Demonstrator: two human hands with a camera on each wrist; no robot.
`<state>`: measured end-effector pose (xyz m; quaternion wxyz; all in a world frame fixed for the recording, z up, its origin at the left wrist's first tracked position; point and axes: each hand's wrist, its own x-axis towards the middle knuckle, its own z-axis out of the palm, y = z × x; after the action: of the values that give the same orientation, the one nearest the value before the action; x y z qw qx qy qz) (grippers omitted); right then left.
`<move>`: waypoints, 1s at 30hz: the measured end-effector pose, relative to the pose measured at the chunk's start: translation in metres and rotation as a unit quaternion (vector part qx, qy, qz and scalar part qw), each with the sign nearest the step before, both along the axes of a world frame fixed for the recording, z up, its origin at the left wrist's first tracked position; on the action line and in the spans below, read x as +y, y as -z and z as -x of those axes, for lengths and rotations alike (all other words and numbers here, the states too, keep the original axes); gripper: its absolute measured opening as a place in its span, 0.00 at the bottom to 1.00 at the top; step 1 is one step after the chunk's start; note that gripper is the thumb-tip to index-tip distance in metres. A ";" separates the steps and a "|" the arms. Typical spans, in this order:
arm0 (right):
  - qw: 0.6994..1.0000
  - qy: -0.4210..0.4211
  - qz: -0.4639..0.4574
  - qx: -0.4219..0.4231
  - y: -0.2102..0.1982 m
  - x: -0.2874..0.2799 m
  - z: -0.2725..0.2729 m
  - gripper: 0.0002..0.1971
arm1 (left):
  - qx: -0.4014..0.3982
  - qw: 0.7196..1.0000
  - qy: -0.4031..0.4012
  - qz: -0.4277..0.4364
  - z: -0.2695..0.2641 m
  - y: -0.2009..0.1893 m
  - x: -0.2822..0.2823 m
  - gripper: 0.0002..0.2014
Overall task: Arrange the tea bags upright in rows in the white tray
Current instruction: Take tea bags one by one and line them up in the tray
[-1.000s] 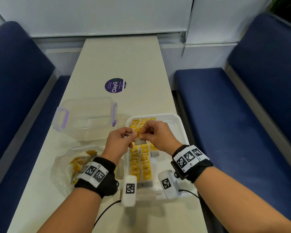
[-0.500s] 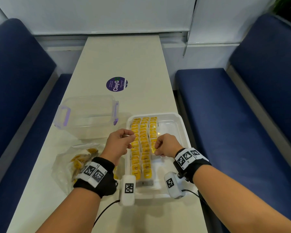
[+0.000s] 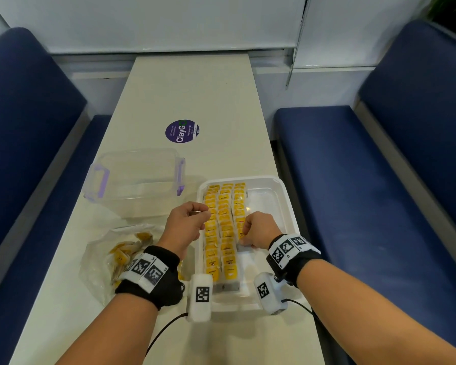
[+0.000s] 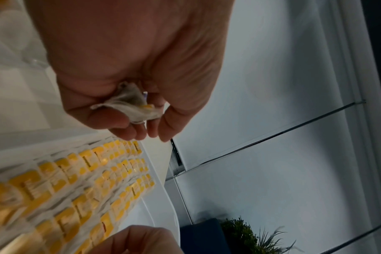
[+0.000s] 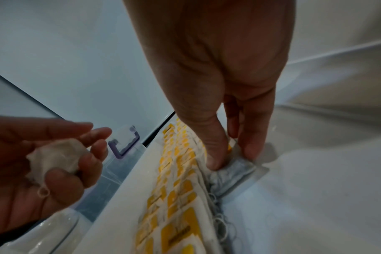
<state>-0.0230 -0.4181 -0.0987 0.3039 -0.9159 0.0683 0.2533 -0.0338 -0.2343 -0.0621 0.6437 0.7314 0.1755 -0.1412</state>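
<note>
Evidently the right hand (image 3: 258, 230) had gone into the tray (image 3: 287, 206) to seat a bag (image 5: 235, 167) at the near end of the third row, the short one on the right. Its thumb and fingers (image 5: 251, 146) were closed narrowly on that bag, thumb on the side toward the rows and fingers on the side toward the bare tray floor, so the bag stood between them and pressed against its neighbours; such a pinch probably kept it upright while it settled.

The left hand (image 3: 186, 223) hung above the tray's left rim, beside the first row, and held a spare bag (image 4: 130, 104) curled in its fingers, the paper bunched against the palm and the fingertips (image 4: 128, 132) folded over it. That looked like a waiting hold, the next piece kept close for the same row.

Two full rows (image 3: 220, 233) of yellow tags ran the tray's length, and the third reached only partway. More bags lay in a clear pouch (image 3: 121, 254) on the table (image 3: 190, 90), left of the tray, near a clear tub (image 3: 134, 177).
</note>
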 end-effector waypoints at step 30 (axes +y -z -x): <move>0.947 0.020 -0.171 -0.271 -0.043 0.029 -0.013 0.13 | 0.004 0.993 -0.002 0.116 0.000 -0.007 -0.002 0.14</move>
<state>-0.0096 -0.3888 -0.0555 0.4682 -0.8826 -0.0426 -0.0026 -0.0340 -0.2364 -0.0552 0.7240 0.6507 0.1615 -0.1622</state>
